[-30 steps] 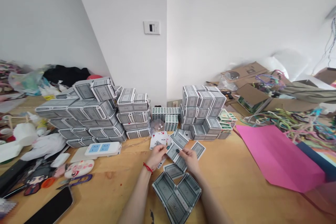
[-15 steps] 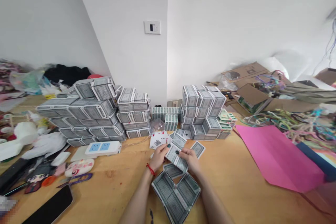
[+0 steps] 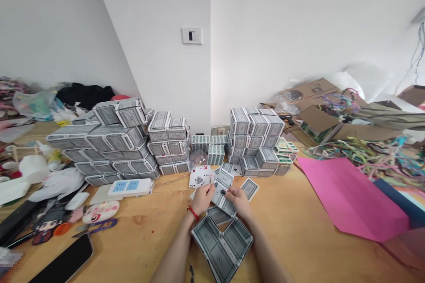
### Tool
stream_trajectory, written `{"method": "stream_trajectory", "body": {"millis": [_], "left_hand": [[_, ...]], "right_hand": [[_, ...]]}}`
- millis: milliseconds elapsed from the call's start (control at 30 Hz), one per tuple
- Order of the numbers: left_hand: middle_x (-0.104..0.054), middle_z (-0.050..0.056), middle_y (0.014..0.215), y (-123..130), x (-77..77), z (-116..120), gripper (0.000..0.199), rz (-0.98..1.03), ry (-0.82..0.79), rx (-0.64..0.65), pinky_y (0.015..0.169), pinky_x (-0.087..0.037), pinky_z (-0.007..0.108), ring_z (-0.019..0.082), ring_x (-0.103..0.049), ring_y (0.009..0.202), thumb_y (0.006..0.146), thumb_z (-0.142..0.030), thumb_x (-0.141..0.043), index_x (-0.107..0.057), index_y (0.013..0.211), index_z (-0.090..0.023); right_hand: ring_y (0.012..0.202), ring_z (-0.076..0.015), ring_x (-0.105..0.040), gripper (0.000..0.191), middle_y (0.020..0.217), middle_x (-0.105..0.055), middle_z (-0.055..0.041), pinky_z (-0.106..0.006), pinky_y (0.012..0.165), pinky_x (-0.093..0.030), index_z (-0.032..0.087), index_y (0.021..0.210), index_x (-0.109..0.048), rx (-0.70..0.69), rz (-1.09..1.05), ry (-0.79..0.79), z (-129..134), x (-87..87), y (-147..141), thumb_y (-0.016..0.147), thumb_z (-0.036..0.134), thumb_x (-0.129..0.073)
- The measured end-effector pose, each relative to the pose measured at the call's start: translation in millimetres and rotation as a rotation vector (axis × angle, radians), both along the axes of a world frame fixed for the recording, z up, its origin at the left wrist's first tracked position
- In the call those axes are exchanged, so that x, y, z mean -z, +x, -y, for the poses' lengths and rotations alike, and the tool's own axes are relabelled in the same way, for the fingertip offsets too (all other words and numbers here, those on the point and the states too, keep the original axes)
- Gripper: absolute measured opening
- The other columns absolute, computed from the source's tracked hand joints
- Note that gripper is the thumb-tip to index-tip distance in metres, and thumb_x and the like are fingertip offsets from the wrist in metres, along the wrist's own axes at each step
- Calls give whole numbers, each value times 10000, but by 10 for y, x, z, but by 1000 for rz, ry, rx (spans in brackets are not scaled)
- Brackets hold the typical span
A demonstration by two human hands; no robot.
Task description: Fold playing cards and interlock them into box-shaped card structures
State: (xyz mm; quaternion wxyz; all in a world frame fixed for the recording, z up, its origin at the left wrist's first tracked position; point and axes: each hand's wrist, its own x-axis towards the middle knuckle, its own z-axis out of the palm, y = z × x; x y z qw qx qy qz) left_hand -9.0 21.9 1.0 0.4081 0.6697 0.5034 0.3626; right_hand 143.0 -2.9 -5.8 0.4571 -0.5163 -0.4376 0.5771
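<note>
Between my hands is a strip of joined playing cards [image 3: 225, 200], patterned backs facing up. My left hand [image 3: 203, 198] pinches its left edge, thumb on top. From the other side my right hand [image 3: 238, 200] grips the strip, its thumb pressed on the cards. Just below, close to me, a heart-shaped tray made of playing cards [image 3: 222, 247] rests on the table. Another card [image 3: 217, 216] shows between the strip and the tray. Loose face-up cards [image 3: 200, 177] lie beyond my left hand, and a face-down card [image 3: 249, 189] lies beyond my right.
Stacked blocks built of cards stand at the back left [image 3: 116, 141] and back right [image 3: 255, 137]. Green card boxes [image 3: 209, 143] sit between them. A power strip [image 3: 130, 186], a phone [image 3: 64, 258] and a cutter [image 3: 99, 226] lie left; pink paper [image 3: 352, 199] lies right.
My left hand has shifted slightly down and its fingers have curled more at the strip's edge. The right hand keeps its grip; the heart-shaped tray has stayed in place.
</note>
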Motion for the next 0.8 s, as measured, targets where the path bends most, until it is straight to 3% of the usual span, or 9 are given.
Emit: {"method": "stream_trajectory", "body": {"millis": [433, 533, 667, 800], "left_hand": [[-357, -31, 462, -11, -20, 17, 404, 100, -30, 13, 458, -234, 225, 105, -313, 478, 745, -474, -420, -405, 472, -176], [-339, -37, 471, -31, -23, 18, 409, 126, -38, 17, 457, -225, 220, 98, -301, 482, 744, -475, -418, -391, 471, -172], [-287, -50, 452, -66, 14, -2, 429, 150, -46, -6, 450, -204, 215, 84, -262, 467, 720, -473, -458, -343, 437, -173], [-331, -50, 461, -84, 33, -19, 394, 167, -33, -30, 465, -236, 211, 85, -304, 474, 721, -442, -478, -393, 458, -162]], "right_hand": [[556, -168, -534, 362, 529, -585, -5, -252, 516, -407, 152, 699, -641, 56, -59, 44, 9, -44, -27, 589, 496, -631], [666, -188, -567, 373, 685, -641, -31, -281, 612, -439, 154, 811, -657, 83, -154, 59, 15, -54, -26, 614, 470, -625], [780, -157, -570, 451, 896, -636, -5, -274, 736, -432, 237, 1066, -572, 237, -327, 131, 9, -66, -10, 651, 403, -626], [635, -119, -563, 510, 757, -618, 15, -244, 625, -453, 242, 1162, -494, 270, -376, 129, 4, -39, 29, 687, 391, -604]]}}
